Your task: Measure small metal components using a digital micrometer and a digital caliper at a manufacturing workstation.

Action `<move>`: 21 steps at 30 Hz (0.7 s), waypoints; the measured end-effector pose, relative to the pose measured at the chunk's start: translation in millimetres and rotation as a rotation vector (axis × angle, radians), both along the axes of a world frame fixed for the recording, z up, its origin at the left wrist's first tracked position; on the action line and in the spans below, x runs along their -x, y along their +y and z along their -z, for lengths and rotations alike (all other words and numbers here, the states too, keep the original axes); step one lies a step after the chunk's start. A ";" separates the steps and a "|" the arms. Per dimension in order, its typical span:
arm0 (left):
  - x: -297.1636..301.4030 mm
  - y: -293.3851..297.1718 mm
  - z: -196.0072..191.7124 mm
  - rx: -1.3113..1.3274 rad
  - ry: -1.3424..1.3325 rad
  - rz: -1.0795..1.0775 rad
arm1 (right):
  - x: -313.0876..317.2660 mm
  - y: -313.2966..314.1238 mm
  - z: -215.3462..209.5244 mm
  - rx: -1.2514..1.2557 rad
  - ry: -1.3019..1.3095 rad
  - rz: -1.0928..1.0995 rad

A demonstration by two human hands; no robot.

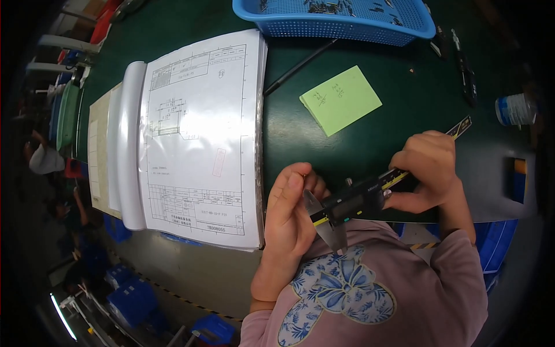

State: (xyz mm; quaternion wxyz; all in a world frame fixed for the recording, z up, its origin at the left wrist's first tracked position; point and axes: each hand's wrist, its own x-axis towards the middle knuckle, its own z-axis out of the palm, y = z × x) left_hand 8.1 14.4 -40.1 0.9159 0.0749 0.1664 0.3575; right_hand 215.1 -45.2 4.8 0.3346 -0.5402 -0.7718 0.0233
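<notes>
A digital caliper (350,207) with a dark body and a small display is in my right hand (426,171), whose fingers wrap round its beam with the thumb at the slider. Its metal jaws point toward me, beside the fingers of my left hand (290,211). Between thumb and fingertip, that hand pinches a tiny brass-coloured part (304,175), mostly hidden. I cannot tell whether the jaws touch it. To the left, an open binder (202,139) shows a technical drawing in a clear sleeve.
A green note pad (342,101) with handwriting lies beyond my hands on the dark green table (289,133). A black pen (300,66) rests by the binder. The blue basket (341,29) behind holds many small metal pieces. At right stand a clear jar (516,110) and some tools (464,69).
</notes>
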 end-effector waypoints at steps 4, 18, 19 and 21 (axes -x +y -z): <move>-1.0 -1.2 -1.3 -0.060 0.079 -0.062 | -1.5 -0.1 1.1 0.001 -0.004 0.009; 0.7 -6.9 0.1 -0.104 0.045 -0.153 | -3.2 -1.6 1.3 0.001 -0.010 0.014; 0.9 -7.4 -1.0 -0.104 0.045 -0.154 | -2.8 -1.3 1.1 0.006 -0.014 0.020; 0.9 -8.2 -2.6 -0.165 0.160 -0.204 | -2.1 -0.7 1.0 0.010 -0.017 0.025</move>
